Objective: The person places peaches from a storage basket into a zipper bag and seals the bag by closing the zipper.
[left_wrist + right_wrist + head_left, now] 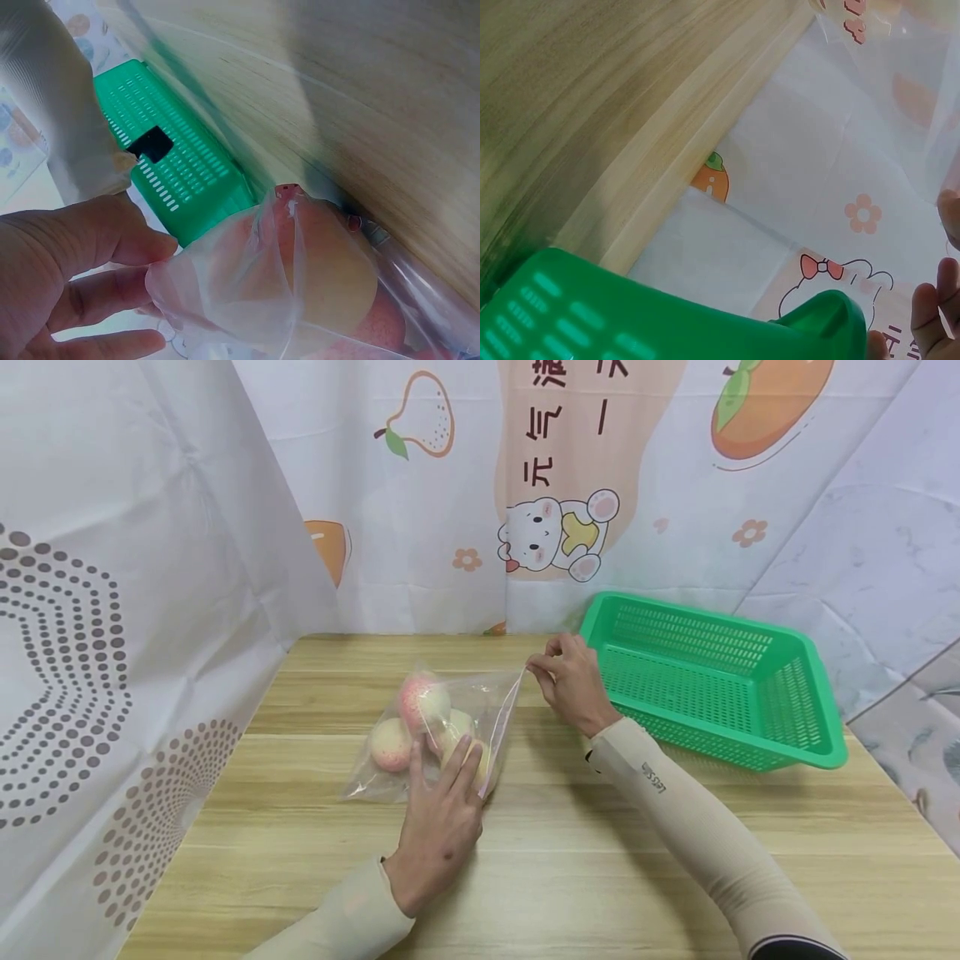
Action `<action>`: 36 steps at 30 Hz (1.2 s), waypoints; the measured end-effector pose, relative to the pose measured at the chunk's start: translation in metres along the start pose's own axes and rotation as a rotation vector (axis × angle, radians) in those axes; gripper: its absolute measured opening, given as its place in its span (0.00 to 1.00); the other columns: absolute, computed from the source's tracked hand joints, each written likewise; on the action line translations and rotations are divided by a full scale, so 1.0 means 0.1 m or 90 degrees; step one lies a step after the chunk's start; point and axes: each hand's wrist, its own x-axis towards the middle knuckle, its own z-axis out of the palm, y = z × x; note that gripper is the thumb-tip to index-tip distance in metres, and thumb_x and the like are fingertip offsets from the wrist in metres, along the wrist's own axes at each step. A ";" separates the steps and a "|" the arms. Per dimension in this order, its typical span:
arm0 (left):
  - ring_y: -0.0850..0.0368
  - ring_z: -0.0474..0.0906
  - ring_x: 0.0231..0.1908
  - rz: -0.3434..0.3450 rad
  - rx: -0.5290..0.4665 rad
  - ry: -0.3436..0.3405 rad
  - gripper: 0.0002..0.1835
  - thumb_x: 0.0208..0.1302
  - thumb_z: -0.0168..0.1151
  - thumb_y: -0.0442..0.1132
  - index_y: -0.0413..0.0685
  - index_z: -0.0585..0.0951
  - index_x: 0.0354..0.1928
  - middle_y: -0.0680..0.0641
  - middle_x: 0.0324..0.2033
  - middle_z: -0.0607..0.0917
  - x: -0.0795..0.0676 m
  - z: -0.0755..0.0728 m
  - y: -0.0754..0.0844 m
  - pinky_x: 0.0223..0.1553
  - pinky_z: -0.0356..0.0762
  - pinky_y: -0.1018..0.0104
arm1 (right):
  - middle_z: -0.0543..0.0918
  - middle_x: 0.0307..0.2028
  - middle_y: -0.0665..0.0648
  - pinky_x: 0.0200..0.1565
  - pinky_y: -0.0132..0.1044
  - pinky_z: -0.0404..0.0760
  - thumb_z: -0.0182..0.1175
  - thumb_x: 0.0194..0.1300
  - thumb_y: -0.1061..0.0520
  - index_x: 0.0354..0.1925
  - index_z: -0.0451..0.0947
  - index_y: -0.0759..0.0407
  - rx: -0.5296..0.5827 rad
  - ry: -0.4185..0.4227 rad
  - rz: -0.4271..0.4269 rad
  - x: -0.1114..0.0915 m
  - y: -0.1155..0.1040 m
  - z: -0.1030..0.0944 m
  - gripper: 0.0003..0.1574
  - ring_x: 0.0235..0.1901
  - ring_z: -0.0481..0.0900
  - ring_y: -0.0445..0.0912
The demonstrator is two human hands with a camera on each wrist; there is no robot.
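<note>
A clear plastic zip bag [487, 689] lies on the table with several round pink-and-cream buns or peach-like pieces [390, 745] inside. My left hand [441, 827] lies over the bag's near side, fingers spread across it. In the left wrist view, the bag's film [217, 300] meets the thumb and forefinger, which pinch its edge. My right hand [573, 685] pinches the far corner of the bag's mouth between thumb and fingertips, drawing the edge taut. Only some of its fingertips [926, 315] show in the right wrist view.
A green perforated plastic basket [825, 710] stands on the right of the wooden table [570, 877], just beyond my right forearm. Nothing shows inside it. A printed curtain [420, 593] hangs behind the table, and patterned cloth [150, 635] covers the left side.
</note>
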 end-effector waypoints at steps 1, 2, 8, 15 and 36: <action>0.45 0.70 0.66 0.000 -0.003 -0.002 0.09 0.53 0.65 0.37 0.43 0.89 0.35 0.41 0.57 0.82 0.00 0.00 0.00 0.61 0.62 0.27 | 0.74 0.36 0.59 0.41 0.57 0.72 0.68 0.65 0.62 0.35 0.89 0.60 0.000 -0.002 0.003 0.00 0.00 0.00 0.04 0.37 0.70 0.57; 0.45 0.70 0.66 0.000 -0.004 -0.005 0.09 0.53 0.66 0.38 0.43 0.89 0.35 0.41 0.58 0.82 0.00 0.00 0.00 0.61 0.62 0.27 | 0.74 0.36 0.59 0.41 0.56 0.71 0.68 0.65 0.62 0.35 0.89 0.60 0.000 -0.003 0.006 0.00 0.00 0.00 0.04 0.37 0.70 0.57; 0.46 0.69 0.67 0.000 -0.003 -0.031 0.14 0.52 0.69 0.39 0.43 0.89 0.42 0.41 0.58 0.82 -0.02 -0.01 0.02 0.61 0.60 0.26 | 0.74 0.36 0.59 0.41 0.56 0.71 0.67 0.65 0.62 0.36 0.89 0.61 0.002 -0.009 0.014 0.01 0.00 0.00 0.04 0.38 0.69 0.57; 0.46 0.67 0.68 -0.001 -0.002 -0.065 0.10 0.52 0.70 0.38 0.43 0.89 0.37 0.41 0.59 0.81 -0.02 -0.04 0.04 0.61 0.60 0.26 | 0.73 0.36 0.59 0.40 0.55 0.69 0.67 0.65 0.63 0.36 0.89 0.61 0.002 -0.011 0.021 0.03 0.02 0.00 0.04 0.38 0.69 0.57; 0.47 0.65 0.69 0.006 -0.018 -0.096 0.18 0.58 0.67 0.37 0.39 0.86 0.51 0.42 0.60 0.80 -0.07 -0.08 0.07 0.61 0.60 0.26 | 0.73 0.36 0.59 0.38 0.53 0.68 0.68 0.64 0.63 0.36 0.90 0.61 -0.002 -0.006 0.037 0.03 0.03 0.04 0.04 0.37 0.68 0.57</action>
